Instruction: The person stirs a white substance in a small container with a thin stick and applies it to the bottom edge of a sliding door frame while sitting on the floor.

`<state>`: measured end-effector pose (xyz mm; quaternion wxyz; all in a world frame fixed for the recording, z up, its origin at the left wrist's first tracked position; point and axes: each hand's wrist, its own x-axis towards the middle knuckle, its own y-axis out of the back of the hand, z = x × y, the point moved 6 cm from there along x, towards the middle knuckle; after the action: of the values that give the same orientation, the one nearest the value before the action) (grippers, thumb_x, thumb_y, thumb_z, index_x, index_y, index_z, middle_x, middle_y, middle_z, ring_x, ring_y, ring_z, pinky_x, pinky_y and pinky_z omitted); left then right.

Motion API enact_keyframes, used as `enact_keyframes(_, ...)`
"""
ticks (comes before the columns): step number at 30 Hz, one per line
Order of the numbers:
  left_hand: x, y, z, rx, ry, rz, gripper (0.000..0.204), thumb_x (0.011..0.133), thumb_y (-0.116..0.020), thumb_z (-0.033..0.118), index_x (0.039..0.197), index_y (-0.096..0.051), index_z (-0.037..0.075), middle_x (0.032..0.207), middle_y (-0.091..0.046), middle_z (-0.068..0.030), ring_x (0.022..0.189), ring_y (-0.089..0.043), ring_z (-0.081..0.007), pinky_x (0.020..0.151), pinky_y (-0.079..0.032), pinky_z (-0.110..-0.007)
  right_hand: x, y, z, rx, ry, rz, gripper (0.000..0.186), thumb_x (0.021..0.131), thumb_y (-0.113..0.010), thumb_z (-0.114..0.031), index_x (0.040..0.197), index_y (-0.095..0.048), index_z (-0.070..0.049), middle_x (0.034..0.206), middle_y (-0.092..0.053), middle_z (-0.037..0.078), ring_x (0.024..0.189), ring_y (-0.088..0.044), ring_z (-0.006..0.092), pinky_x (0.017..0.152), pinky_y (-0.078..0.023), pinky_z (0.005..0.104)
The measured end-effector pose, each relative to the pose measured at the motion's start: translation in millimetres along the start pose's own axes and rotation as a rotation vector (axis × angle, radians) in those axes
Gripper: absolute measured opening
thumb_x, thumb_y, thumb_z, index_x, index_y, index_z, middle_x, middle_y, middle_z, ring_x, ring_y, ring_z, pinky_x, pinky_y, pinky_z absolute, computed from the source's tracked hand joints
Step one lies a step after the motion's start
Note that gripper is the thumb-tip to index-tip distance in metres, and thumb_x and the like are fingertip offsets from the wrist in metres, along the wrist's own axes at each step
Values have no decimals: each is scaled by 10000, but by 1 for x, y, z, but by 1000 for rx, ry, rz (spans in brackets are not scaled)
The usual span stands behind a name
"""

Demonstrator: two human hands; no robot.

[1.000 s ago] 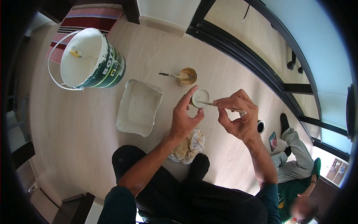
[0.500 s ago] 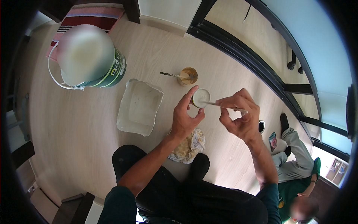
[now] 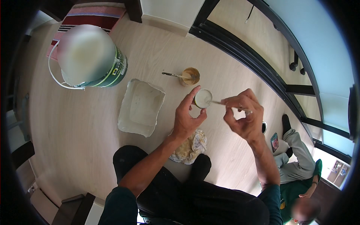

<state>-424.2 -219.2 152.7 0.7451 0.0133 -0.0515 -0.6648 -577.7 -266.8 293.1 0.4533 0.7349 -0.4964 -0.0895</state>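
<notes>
My left hand (image 3: 185, 122) holds a small round tub (image 3: 202, 96) of off-white paint upright between thumb and fingers. In my right hand (image 3: 244, 116) a thin, paint-marked stick, possibly a brush (image 3: 218, 102), is pinched, its far end in the tub. Just beyond them stands a tan-stained cup (image 3: 191, 81) with a dark-handled brush (image 3: 169, 74) across it. A white rectangular tray (image 3: 137, 112) with ragged, crusted edges lies to the left of my hands. Below them, a crumpled stained cloth (image 3: 190, 148) rests on the floor by my foot.
A green paint bucket (image 3: 117, 73) stands by a striped mat (image 3: 86, 17). A black-framed glass partition (image 3: 285, 88) curves along the right. A co-worker in green (image 3: 303, 180) sits at lower right, near a phone (image 3: 274, 142) and a dark can (image 3: 264, 127).
My right hand and the stick have shifted slightly to the right. My left hand has edged right with the tub. Both still hold the same things.
</notes>
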Motion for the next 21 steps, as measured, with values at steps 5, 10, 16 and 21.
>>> enact_keyframes(5, 1, 0, 1, 3, 0, -2, 775, 791, -770, 16, 1520, -514, 85, 1179, -700, -62, 948, -648, -145, 739, -459, -314, 1, -2, -1, 28, 9, -2, 226, 754, -746, 73, 924, -723, -74, 928, -796, 28, 729, -599, 138, 539, -489, 252)
enact_keyframes(10, 1, 0, 1, 7, -10, -10, 774, 792, -769, 16, 1519, -515, 84, 1185, -700, -67, 947, -648, -147, 742, -464, -319, 3, 2, 4, -20, -13, 49, 243, 742, -744, 64, 940, -729, -78, 922, -794, 34, 747, -615, 127, 530, -488, 248)
enact_keyframes(16, 2, 0, 2, 14, 0, -15, 773, 794, -769, 17, 1521, -511, 77, 1203, -701, -72, 942, -648, -150, 746, -465, -318, 2, 4, 4, -18, 16, 7, 228, 764, -758, 58, 947, -723, -74, 940, -801, 46, 734, -604, 123, 530, -477, 245)
enact_keyframes(21, 0, -1, -2, -8, 10, -21, 780, 791, -768, 18, 1524, -510, 81, 1222, -699, -72, 937, -645, -148, 745, -464, -316, 1, -3, 3, 45, 11, -23, 221, 762, -751, 71, 927, -714, -72, 965, -803, 52, 730, -607, 131, 534, -490, 251)
